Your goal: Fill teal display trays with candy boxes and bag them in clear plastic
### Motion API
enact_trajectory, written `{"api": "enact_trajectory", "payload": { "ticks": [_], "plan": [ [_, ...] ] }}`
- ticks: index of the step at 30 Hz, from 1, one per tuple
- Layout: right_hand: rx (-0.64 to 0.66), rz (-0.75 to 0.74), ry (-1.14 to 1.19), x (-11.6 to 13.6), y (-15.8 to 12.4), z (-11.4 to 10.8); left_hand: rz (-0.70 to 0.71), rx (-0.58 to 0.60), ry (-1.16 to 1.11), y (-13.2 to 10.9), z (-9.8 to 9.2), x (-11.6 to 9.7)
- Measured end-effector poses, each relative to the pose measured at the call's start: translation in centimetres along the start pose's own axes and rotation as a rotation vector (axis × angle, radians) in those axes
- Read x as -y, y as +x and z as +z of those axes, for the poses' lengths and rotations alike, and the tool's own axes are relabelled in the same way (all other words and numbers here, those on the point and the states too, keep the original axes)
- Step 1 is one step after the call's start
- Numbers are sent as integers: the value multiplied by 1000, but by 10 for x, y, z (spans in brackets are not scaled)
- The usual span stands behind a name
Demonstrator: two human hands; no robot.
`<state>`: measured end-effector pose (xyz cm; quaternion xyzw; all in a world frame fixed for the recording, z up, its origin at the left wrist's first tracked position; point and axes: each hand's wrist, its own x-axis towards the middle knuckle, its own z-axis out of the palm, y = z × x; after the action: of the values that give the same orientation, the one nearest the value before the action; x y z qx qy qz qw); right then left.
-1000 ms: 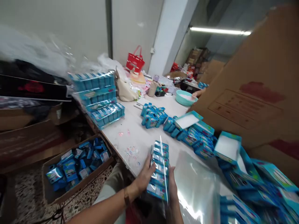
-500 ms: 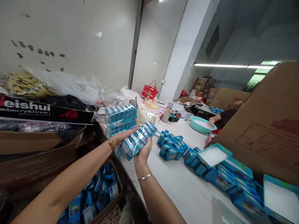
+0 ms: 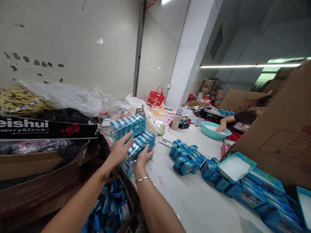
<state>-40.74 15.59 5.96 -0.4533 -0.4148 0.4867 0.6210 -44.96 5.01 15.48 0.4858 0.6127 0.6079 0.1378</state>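
Both my hands hold a clear-wrapped pack of small blue boxes (image 3: 141, 144) over the left edge of the white table (image 3: 194, 197). My left hand (image 3: 119, 150) presses its left side with fingers stretched along the wrap. My right hand (image 3: 143, 157) cups its near end from below. The pack rests on a stack of similar wrapped packs (image 3: 128, 127) at the table's left edge.
Loose blue boxes (image 3: 186, 157) and open blue trays (image 3: 233, 166) lie across the table. A carton of blue boxes (image 3: 114, 207) stands on the floor below. A big cardboard sheet (image 3: 279, 136) leans at right. Another person's hand reaches into a teal bowl (image 3: 212, 129).
The pack went from near my lap up and left onto the stack of wrapped packs. Both arms stretched out with it, and the view swung up and left.
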Motion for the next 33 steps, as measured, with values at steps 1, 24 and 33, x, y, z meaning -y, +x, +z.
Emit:
{"api": "enact_trajectory", "payload": {
  "ticks": [1, 24, 33],
  "plan": [
    [-37, 35, -6, 2, -2, 3, 93, -101, 42, -21, 1, -3],
    [-701, -92, -184, 89, -161, -581, -444, 1054, -601, -347, 349, -84],
    [-821, 48, -168, 68, -181, -696, 574, 1026, 196, -362, 434, -53]
  ]
}}
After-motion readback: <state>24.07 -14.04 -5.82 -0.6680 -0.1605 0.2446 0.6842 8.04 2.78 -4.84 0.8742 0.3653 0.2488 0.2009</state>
